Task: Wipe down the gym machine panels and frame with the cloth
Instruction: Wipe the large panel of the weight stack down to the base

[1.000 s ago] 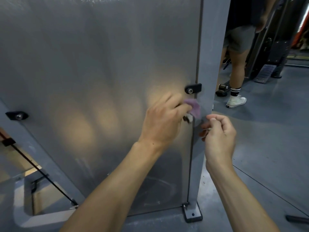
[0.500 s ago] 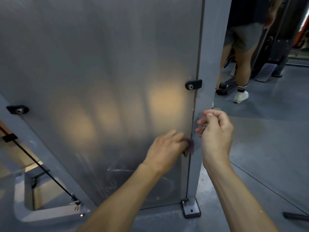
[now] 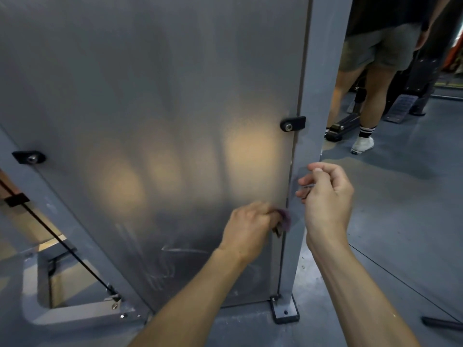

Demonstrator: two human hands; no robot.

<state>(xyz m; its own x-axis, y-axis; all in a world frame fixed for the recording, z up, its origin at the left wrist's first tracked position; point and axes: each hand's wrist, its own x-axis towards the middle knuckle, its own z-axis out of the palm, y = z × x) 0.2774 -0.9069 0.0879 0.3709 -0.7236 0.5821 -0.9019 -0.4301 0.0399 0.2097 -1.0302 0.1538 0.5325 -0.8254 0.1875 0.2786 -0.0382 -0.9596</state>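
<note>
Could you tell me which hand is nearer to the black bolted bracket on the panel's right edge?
Right hand, just below-right of the bracket; left hand sits lower.

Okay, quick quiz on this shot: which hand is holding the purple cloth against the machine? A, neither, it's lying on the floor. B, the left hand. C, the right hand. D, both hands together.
B: the left hand grips the purple cloth at the right edge of the grey panel, while the right hand hangs beside the frame post with fingers curled and no cloth in it.
</note>
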